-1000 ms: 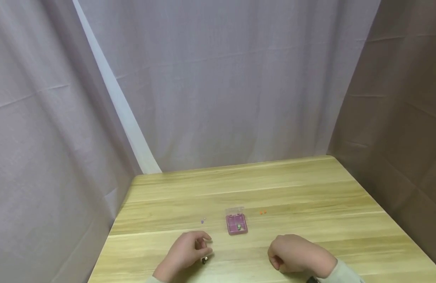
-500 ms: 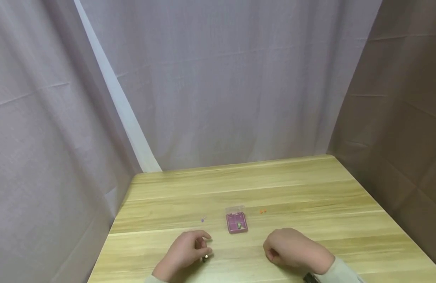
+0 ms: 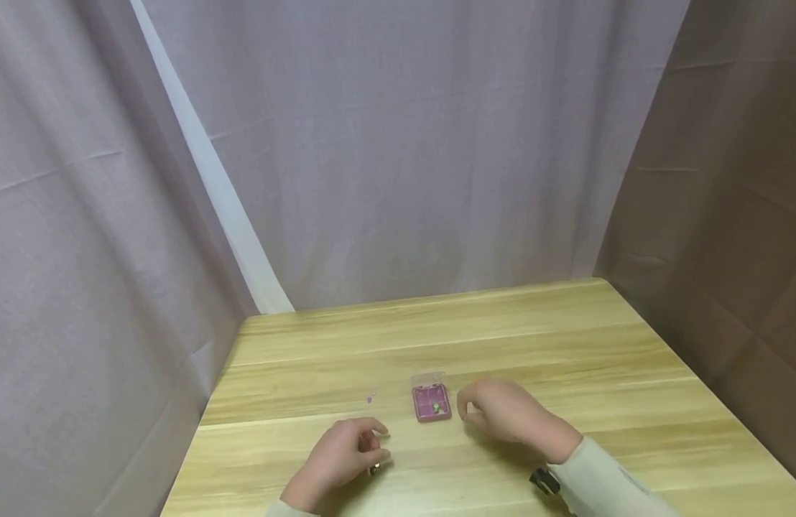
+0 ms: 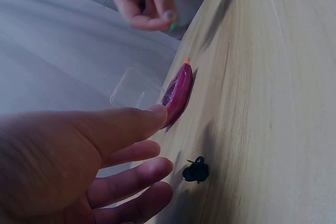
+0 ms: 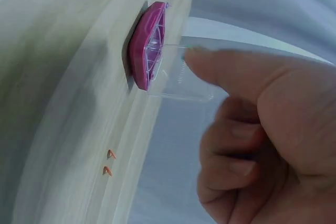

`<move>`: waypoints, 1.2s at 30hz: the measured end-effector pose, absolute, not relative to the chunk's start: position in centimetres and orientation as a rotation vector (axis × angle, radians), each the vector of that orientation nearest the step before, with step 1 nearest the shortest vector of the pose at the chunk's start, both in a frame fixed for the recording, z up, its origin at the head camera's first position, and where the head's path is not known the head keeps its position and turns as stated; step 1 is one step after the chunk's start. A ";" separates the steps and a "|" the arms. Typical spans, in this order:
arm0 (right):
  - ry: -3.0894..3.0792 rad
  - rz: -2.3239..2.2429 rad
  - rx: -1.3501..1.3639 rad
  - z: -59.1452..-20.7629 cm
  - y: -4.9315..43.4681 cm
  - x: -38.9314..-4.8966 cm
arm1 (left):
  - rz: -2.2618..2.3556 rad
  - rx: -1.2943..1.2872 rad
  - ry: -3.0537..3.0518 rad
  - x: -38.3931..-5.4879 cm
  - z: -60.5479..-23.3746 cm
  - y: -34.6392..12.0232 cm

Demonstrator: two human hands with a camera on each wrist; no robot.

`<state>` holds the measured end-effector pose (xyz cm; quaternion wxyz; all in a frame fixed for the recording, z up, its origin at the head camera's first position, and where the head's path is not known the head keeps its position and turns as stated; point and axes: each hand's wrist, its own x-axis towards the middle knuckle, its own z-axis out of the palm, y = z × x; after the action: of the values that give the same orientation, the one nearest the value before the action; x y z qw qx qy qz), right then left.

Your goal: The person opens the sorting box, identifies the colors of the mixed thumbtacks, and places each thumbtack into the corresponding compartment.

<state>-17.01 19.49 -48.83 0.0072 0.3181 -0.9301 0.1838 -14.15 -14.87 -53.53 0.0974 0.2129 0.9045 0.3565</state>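
Note:
My right hand (image 3: pixel 506 411), just right of the pink compartment box (image 3: pixel 422 413), pinches a tiny green piece (image 4: pixel 172 26) between thumb and index finger; its exact kind is too small to tell. Clear and hinged, the box's lid (image 5: pixel 181 85) stands open on the far side. A green item (image 3: pixel 436 407) lies in its near right compartment. Left of the box, my left hand (image 3: pixel 336 454) stays over the table with relaxed, parted fingers and nothing between them. A small black object with a gold-coloured pin-like part (image 4: pixel 195 171) lies on the wood by its fingertips.
Two small orange pieces (image 5: pixel 108 162) lie on the wooden table (image 3: pixel 566 323), right of the box. To its left are a purple bit (image 3: pixel 369 399) and a paler one close by. Grey curtains (image 3: pixel 437 158) hang behind and at the sides.
My right hand has moved forward and left, from the table's near right to beside the box, and in the head view now mostly covers the orange pieces. My left hand has stayed put.

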 end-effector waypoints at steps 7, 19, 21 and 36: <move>-2.884 0.584 0.879 -49.2 18.1 -19.2 | 1.038 0.640 2.705 -14.7 -53.3 -14.7; -2.951 0.682 0.840 -50.8 16.2 -20.3 | 1.055 0.628 2.689 -14.1 -53.6 -14.9; -2.951 0.686 0.835 -51.1 16.1 -20.4 | 1.050 0.626 2.690 -14.1 -53.7 -15.0; -2.960 0.649 0.824 -52.4 16.1 -21.1 | 1.035 0.624 2.683 -14.1 -53.8 -15.1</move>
<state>-21.07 16.05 -52.38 0.0005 0.2624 -0.9426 0.2065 -14.12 -15.05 -53.80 0.0994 0.2112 0.9072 0.3500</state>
